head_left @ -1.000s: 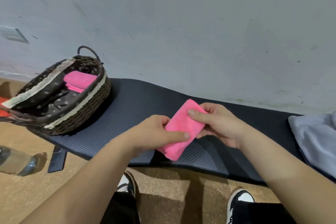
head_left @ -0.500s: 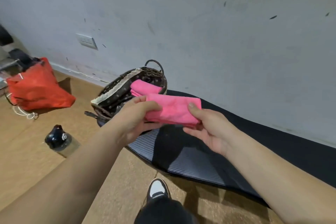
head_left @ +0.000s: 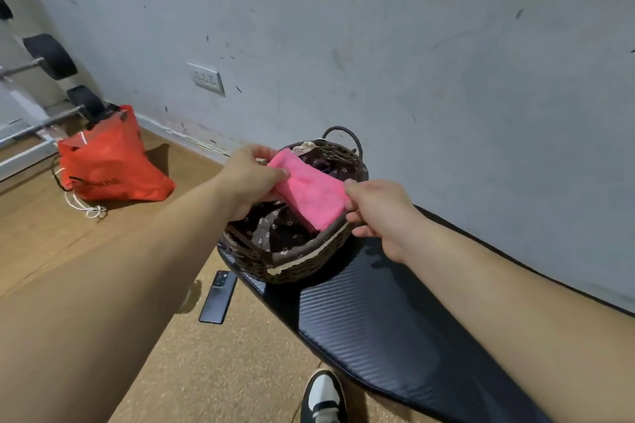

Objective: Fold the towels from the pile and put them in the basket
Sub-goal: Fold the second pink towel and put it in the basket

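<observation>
A folded pink towel [head_left: 309,194] is held over the dark wicker basket [head_left: 299,268], which stands on the left end of a black mat [head_left: 395,326]. My left hand [head_left: 249,178] grips the towel's far left end. My right hand [head_left: 378,213] pinches its right end above the basket's right rim. The basket has a dark flowered lining and a loop handle at the back. The towel covers most of the basket's inside, so any towel beneath it is hidden. The pile of towels is out of view.
A black phone [head_left: 218,297] lies on the wooden floor by the mat's left edge. An orange bag [head_left: 110,161] sits by the wall at left, with barbell weights [head_left: 51,57] behind it. My shoe [head_left: 323,395] is at the bottom.
Both hands have carried the folded pink towel leftward from above the mat to over the basket. My view has swung left, bringing the orange bag and weights into sight.
</observation>
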Demonstrator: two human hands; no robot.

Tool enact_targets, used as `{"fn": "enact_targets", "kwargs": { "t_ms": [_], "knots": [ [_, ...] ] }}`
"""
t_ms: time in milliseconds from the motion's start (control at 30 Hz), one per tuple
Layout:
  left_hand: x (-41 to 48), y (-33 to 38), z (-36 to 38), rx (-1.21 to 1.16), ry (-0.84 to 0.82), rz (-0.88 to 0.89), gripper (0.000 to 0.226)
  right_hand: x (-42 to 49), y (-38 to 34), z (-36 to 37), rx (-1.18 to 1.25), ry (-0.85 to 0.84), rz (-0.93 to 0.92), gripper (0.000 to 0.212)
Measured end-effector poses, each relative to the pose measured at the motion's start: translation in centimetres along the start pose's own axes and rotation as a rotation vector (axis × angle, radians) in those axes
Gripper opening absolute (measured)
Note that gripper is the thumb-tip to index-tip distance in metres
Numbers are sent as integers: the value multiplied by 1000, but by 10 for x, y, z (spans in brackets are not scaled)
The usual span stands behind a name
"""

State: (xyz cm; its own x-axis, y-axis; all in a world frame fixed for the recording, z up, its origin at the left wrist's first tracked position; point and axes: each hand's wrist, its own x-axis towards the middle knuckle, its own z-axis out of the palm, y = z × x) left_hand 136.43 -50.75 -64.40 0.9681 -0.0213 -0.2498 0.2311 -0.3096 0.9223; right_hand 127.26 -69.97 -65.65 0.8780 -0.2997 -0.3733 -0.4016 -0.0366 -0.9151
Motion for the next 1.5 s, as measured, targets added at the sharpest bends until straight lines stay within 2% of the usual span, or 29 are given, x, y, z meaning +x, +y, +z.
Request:
{"fn": "enact_targets", "kwargs": {
  "t_ms": [67, 133, 233, 300, 400, 433, 500, 567, 633, 700, 833, 967, 1067, 1200, 1333, 1400, 1500],
  "knots": [
    [14, -11, 12, -3, -28, -27, 29, 4, 5, -7, -14, 11, -3, 16],
    [25, -21, 21, 100, -34, -11, 27, 7, 8, -13, -14, 17, -3, 15],
    [35, -27, 26, 629, -16, 178, 17, 10, 10, -19, -29, 9, -11, 15],
    [36, -27, 28, 928, 26, 286, 23, 11, 11, -19, -44, -5, -15, 16],
    [32, -24, 30, 962, 114, 411, 31, 11, 12, -16, -27, -13, -28, 17],
    [30, -24, 33, 925, 81, 453, 32, 11, 13, -15, -19, -10, -33, 17],
    [23, -25, 39, 938, -113, 481, 44, 10, 14, -16, -6, -4, -33, 16],
    [18, -29, 45, 1068, -295, 451, 64, 9, 16, -17, 3, -2, -27, 15],
    [19, -35, 47, 1190, -295, 445, 70, 8, 19, -21, 1, -4, -25, 14],
    [19, -34, 49, 1278, -227, 433, 62, 8, 22, -24, -2, -15, -24, 14],
    [20, -30, 51, 1182, -214, 292, 59, 8, 23, -28, -2, -38, -21, 15],
    [18, -34, 52, 1018, -196, 228, 68, 4, 22, -29, -15, -44, -6, 30],
    [10, -33, 50, 886, -185, 198, 70, -6, 22, -36, -56, -38, -4, 33],
    [-19, -15, 49, 715, -109, 253, 51, -32, 15, -60, -92, -27, -16, 29],
    [-81, 8, 72, 628, -18, 445, 31, -70, 12, -93, -117, -4, -19, 28],
    [-115, 13, 93, 537, -86, 490, 24, -91, 16, -110, -141, 21, -8, 29],
    [-160, 13, 131, 425, -205, 479, 26, -120, 33, -145, -194, 58, -14, 32]
  ]
}}
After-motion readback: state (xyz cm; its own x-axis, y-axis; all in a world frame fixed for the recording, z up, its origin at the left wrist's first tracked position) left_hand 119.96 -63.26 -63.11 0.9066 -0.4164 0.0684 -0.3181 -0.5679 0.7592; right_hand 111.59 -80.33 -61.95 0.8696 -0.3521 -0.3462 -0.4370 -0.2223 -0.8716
